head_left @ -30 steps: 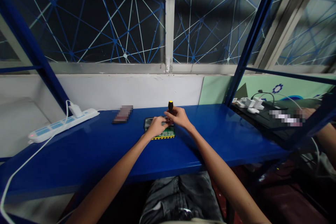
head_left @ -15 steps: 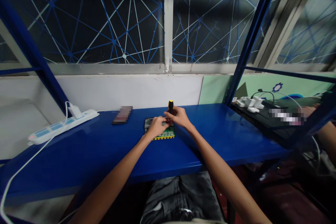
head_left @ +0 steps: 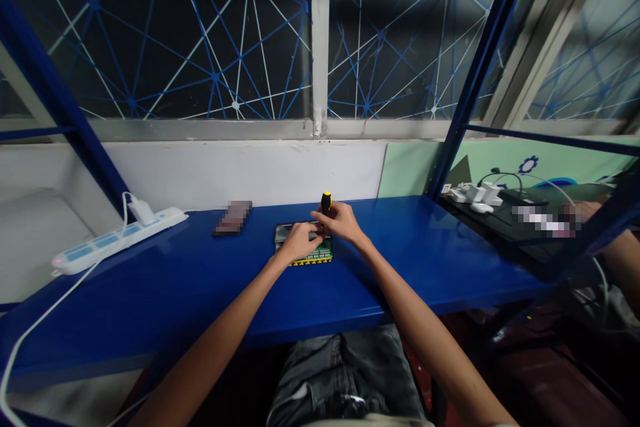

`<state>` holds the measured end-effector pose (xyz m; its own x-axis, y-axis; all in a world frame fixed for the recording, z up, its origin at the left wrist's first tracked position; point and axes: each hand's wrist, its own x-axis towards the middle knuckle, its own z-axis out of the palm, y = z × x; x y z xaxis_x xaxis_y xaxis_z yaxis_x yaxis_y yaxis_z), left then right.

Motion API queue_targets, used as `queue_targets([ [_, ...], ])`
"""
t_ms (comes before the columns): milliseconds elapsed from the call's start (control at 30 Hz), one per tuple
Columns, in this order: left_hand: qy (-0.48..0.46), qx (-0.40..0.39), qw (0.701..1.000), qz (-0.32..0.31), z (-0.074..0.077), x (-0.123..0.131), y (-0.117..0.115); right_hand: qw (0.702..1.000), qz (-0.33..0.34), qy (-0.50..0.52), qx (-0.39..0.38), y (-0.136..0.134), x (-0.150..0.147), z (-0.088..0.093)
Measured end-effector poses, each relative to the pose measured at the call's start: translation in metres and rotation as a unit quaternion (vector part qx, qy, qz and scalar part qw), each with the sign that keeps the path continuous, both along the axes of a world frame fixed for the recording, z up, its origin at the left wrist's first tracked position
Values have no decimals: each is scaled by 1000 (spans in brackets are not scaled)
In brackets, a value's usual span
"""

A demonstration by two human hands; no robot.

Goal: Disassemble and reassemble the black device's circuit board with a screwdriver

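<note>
My right hand (head_left: 343,221) is closed around an upright screwdriver (head_left: 327,201) with a black and yellow handle; its lower end is hidden by my fingers. Below both hands a flat case (head_left: 320,257) lies on the blue table, green inside with rows of small pale parts and a black-and-yellow striped front edge. A grey, clear-looking part of the case shows at its back left. My left hand (head_left: 300,242) rests over the case, thumb and fingers drawn together close to the screwdriver's lower end. What those fingers pinch is hidden.
A phone-like flat object (head_left: 233,218), blurred out, lies behind on the left. A white power strip (head_left: 120,240) with a plug and cable runs along the left side of the blue table (head_left: 200,300). Right, beyond a blue post, are chargers (head_left: 484,195) and another person's hand (head_left: 585,211).
</note>
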<state>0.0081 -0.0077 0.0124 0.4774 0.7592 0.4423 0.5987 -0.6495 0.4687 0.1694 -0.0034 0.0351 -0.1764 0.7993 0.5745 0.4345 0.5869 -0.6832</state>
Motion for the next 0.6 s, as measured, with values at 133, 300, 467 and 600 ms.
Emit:
queue_targets([
  [133,0,-9,1000,20,0,0,1,1000,-6,0,0,-1,0,1],
  [300,-26,-11,999,22,0,0,0,1000,-8,14,-2,-3,0,2],
  [467,-25,-12,1000,-10,5,-1,-3,999,-14,40,-6,-5,0,4],
  [600,3,-17,999,-40,9,-3,-4,997,-3,77,-7,-3,1,4],
])
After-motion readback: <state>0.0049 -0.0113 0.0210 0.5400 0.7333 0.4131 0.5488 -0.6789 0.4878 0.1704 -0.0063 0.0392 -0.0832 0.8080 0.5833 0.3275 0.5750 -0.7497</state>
